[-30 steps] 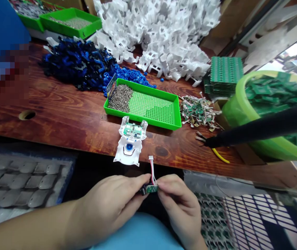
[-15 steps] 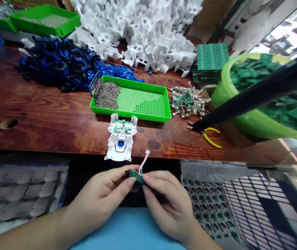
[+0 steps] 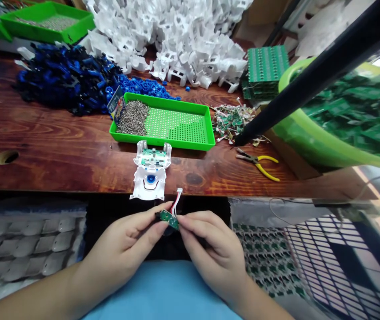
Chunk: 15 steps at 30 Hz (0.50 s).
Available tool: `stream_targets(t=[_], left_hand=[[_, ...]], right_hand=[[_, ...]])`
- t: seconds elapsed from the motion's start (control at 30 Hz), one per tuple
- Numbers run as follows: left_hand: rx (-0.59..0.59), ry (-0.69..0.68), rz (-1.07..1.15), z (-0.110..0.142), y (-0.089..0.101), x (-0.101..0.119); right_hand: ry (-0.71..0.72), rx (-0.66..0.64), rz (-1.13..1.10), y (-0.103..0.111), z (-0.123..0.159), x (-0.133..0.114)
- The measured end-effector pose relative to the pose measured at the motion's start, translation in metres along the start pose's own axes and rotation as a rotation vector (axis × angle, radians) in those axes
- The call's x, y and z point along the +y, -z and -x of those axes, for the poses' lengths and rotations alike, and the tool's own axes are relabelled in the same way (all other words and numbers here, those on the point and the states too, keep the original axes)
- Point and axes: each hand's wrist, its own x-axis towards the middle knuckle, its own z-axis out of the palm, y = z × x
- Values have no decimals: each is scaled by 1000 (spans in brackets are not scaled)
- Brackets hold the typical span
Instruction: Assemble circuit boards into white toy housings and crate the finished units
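Note:
Between my two hands is a small green circuit board (image 3: 169, 218), held over my lap in front of the table edge. My left hand (image 3: 126, 246) pinches its left end, where a small black part (image 3: 158, 216) sticks out. My right hand (image 3: 214, 249) has thumb and fingertips closed on the right end. A bundle of white and red wires (image 3: 175, 203) rises from the board to a white plug. Just beyond, at the table edge, lies a white plastic shell (image 3: 148, 189) with a blue round piece (image 3: 151, 178); behind it a second white shell holds a green board (image 3: 153, 157).
A green tray (image 3: 190, 143) holds many screws. Behind lie piles of blue parts (image 3: 66, 80) and white shells (image 3: 176, 40). Pliers with yellow handles (image 3: 266, 168), wired boards (image 3: 232, 119) and a green tub (image 3: 286, 133) of boards stand right, under a black bar (image 3: 296, 84).
The board has turned slightly, showing more of its face, and both hands keep hold of it. The view has shifted, and the pliers now show fully beside the black bar.

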Motion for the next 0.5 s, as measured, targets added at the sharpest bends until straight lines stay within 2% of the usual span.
stream_targets(t=[0.2, 0.5], left_hand=[[-31, -16, 3, 1, -1, 1], [-45, -15, 138, -1, -2, 3]], right_hand=[[-13, -19, -5, 3, -1, -1], [-42, -54, -8, 3, 1, -4]])
